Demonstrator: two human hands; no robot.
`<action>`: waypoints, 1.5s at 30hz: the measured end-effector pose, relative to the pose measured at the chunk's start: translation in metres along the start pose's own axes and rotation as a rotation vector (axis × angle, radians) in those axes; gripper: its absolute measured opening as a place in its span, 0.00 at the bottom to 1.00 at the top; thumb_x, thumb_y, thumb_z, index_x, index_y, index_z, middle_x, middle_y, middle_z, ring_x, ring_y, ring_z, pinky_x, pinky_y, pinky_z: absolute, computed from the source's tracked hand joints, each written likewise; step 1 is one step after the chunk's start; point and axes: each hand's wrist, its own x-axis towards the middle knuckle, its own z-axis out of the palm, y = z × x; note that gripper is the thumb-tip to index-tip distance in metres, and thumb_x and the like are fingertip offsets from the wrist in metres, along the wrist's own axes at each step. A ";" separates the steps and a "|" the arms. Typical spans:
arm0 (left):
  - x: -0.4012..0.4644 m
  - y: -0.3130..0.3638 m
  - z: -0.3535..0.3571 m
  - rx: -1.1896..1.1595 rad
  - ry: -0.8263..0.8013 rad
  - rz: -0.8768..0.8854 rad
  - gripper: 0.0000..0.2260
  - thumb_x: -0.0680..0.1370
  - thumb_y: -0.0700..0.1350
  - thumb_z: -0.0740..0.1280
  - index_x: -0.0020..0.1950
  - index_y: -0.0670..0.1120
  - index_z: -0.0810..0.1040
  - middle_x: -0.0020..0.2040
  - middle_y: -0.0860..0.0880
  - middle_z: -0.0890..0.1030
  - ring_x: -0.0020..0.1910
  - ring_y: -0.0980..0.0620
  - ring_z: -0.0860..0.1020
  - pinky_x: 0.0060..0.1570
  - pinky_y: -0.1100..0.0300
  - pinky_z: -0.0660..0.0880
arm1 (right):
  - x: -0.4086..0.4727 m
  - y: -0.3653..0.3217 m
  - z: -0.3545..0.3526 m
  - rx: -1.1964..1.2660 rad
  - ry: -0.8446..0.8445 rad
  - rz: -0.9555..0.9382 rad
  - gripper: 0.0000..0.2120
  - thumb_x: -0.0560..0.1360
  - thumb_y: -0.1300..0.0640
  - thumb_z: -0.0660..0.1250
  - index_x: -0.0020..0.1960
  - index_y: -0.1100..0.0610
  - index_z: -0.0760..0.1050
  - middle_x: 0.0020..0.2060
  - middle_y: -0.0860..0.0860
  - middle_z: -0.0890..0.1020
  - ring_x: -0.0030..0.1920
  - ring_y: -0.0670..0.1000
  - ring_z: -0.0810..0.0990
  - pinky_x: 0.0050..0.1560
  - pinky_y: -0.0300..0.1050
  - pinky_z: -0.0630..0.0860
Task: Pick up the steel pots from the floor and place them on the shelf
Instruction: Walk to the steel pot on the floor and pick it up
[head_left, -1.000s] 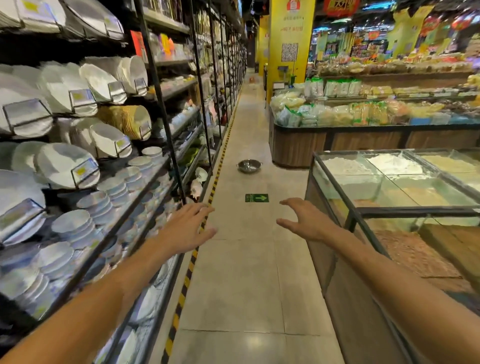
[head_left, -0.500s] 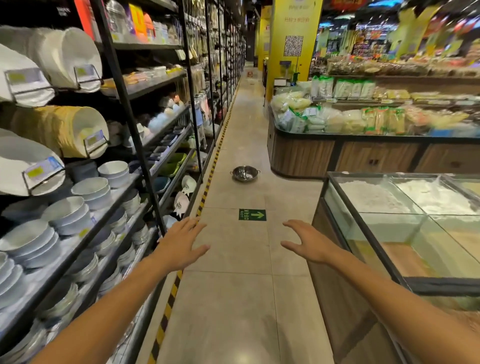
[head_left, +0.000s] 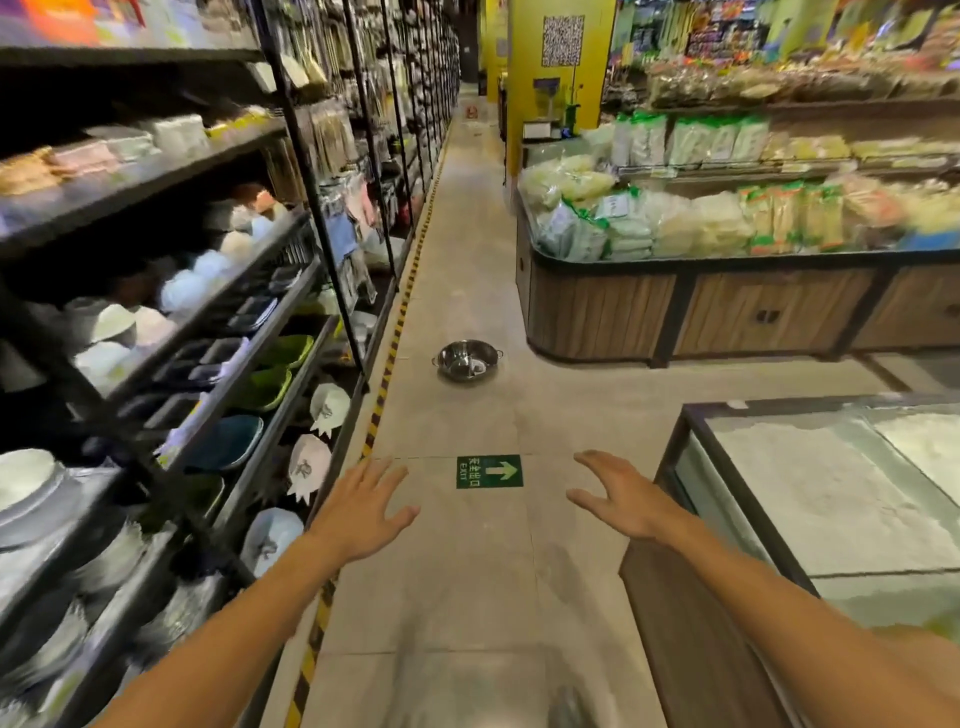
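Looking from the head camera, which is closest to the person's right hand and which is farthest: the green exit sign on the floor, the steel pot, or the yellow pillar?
From the right hand:
1. Green exit sign, on the floor just to its left.
2. Steel pot, on the floor farther up the aisle.
3. Yellow pillar, far down the aisle on the right.

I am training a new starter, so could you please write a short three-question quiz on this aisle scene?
1. True or false: the steel pot stands on the floor.
2. What does either hand hold?
3. The green exit sign on the floor lies: A) beyond the pot; B) between pot and hands; C) on the shelf.

Key
1. True.
2. Nothing: left hand and right hand are open and empty.
3. B.
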 end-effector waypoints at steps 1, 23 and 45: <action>0.033 0.001 -0.001 -0.005 -0.015 -0.012 0.33 0.79 0.66 0.52 0.80 0.51 0.55 0.81 0.48 0.53 0.80 0.46 0.47 0.77 0.50 0.44 | 0.034 0.012 -0.007 0.006 -0.008 -0.004 0.34 0.79 0.37 0.60 0.79 0.53 0.60 0.79 0.53 0.62 0.77 0.54 0.60 0.76 0.48 0.58; 0.669 -0.142 -0.005 -0.097 -0.080 -0.205 0.33 0.79 0.66 0.51 0.81 0.52 0.51 0.82 0.48 0.51 0.80 0.46 0.49 0.76 0.51 0.45 | 0.697 0.153 -0.098 0.092 -0.181 0.053 0.33 0.80 0.39 0.62 0.79 0.53 0.60 0.78 0.53 0.64 0.76 0.54 0.62 0.73 0.44 0.57; 1.281 -0.304 0.063 -0.226 -0.251 -0.356 0.32 0.78 0.63 0.50 0.79 0.49 0.57 0.80 0.48 0.57 0.79 0.47 0.55 0.77 0.53 0.53 | 1.365 0.324 -0.045 0.171 -0.382 0.178 0.34 0.80 0.44 0.64 0.80 0.53 0.56 0.79 0.52 0.61 0.77 0.53 0.60 0.74 0.48 0.61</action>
